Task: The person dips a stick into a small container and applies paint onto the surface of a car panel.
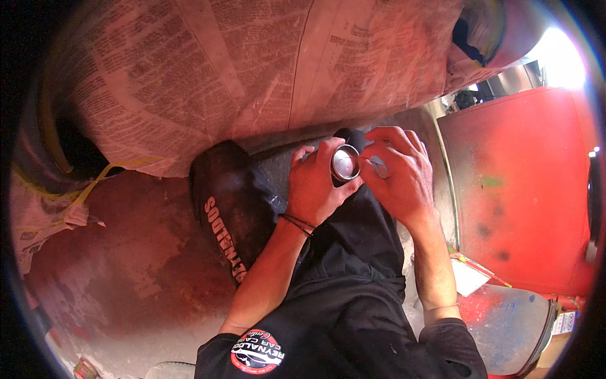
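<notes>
My left hand grips a small round metal container, its shiny silver opening facing up. Beside it, my right hand is closed on a small grey item at the container's right rim; I cannot make out exactly what it is. Both hands are over my lap, where my dark-trousered legs are bent. A dark rounded shape shows just behind the container, partly hidden by the hands.
A panel masked with printed paper and yellow tape spans the top. A red panel stands at right. A plastic tub, white sheet and cardboard box sit lower right. The stained floor lies at left.
</notes>
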Available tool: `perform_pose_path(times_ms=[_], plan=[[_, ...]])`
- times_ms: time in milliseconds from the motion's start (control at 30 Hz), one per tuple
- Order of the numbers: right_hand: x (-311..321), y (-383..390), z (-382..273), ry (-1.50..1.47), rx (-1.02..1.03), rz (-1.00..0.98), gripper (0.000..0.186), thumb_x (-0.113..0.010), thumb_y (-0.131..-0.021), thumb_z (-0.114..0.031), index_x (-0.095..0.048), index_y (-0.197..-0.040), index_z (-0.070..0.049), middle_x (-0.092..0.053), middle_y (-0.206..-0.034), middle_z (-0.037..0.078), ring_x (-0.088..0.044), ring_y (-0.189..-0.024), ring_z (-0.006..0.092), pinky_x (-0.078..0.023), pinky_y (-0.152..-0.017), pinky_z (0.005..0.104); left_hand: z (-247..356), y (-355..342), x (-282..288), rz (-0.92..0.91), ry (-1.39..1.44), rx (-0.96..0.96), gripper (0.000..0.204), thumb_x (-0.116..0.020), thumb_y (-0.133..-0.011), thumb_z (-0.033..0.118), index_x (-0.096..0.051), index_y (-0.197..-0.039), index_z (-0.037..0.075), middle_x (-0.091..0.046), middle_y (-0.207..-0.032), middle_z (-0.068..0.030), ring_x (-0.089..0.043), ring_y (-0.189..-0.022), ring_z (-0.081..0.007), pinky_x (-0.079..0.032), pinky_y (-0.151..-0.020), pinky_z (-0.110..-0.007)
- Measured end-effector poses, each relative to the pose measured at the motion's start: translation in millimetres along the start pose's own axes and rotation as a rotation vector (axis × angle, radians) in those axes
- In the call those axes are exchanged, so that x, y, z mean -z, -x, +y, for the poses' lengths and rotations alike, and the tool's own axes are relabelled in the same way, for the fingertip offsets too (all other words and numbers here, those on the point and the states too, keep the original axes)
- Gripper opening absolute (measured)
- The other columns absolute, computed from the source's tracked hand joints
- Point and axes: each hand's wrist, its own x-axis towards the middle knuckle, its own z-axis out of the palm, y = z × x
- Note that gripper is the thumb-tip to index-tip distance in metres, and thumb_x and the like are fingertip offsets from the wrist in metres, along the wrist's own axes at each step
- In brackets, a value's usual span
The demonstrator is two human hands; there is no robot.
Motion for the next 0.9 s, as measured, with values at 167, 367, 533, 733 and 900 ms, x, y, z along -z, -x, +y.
perform_pose_path(times_ms=[167, 367, 533, 733, 900], plan=[[6, -5, 2, -0.028, 0.010, 0.015, 0.011, -0.082, -0.088, -0.021, -0.080, -0.096, -0.014, -0.074, -0.125, 0.005, -0.067, -0.117, 0.0326, -0.053, -0.098, 0.0472, 0, -5, 0, 0.017, 0.002, -0.032, 0.087, -0.102, -0.072, 0.025, -0.058, -0.146, 0.012, -0.075, -0.134, -0.0136, -0.070, -0.121, -0.0418, -0.050, -0.110, -0.054], [28, 1, 5, -0.044, 0.039, 0.091, 0.013, -0.083, -0.086, -0.016, -0.080, -0.098, -0.013, -0.076, -0.119, 0.006, -0.069, -0.110, 0.0318, -0.054, -0.094, 0.0472, 7, -3, -8, 0.079, 0.030, -0.116, 0.080, -0.101, -0.078, 0.031, -0.061, -0.143, 0.008, -0.075, -0.134, -0.0158, -0.071, -0.122, -0.0413, -0.052, -0.109, -0.053], [62, -16, 24, -0.365, -0.164, 0.433, 0.011, -0.079, -0.099, -0.012, -0.078, -0.107, -0.005, -0.079, -0.115, 0.009, -0.075, -0.106, 0.0260, -0.059, -0.095, 0.0409, 7, 6, 10, 0.078, -0.004, -0.054, 0.076, -0.101, -0.079, 0.043, -0.066, -0.136, 0.005, -0.076, -0.128, -0.0180, -0.071, -0.117, -0.0422, -0.053, -0.106, -0.053], [131, -78, 88, -0.743, -0.194, 1.014, 0.019, -0.064, -0.115, -0.014, -0.066, -0.122, 0.003, -0.074, -0.126, 0.015, -0.072, -0.118, 0.0236, -0.058, -0.109, 0.0407, 14, -1, 5, 0.075, 0.039, -0.057, 0.076, -0.101, -0.079, 0.043, -0.066, -0.136, 0.006, -0.076, -0.125, -0.0163, -0.070, -0.115, -0.0411, -0.051, -0.105, -0.053], [136, -121, 111, -0.875, -0.142, 1.198, 0.026, -0.067, -0.114, -0.017, -0.061, -0.125, 0.006, -0.069, -0.133, 0.020, -0.071, -0.127, 0.0290, -0.058, -0.115, 0.0440, 11, -4, 6, 0.070, 0.039, -0.032, 0.076, -0.101, -0.079, 0.043, -0.066, -0.136, 0.007, -0.076, -0.123, -0.0156, -0.070, -0.115, -0.0406, -0.052, -0.105, -0.052]])
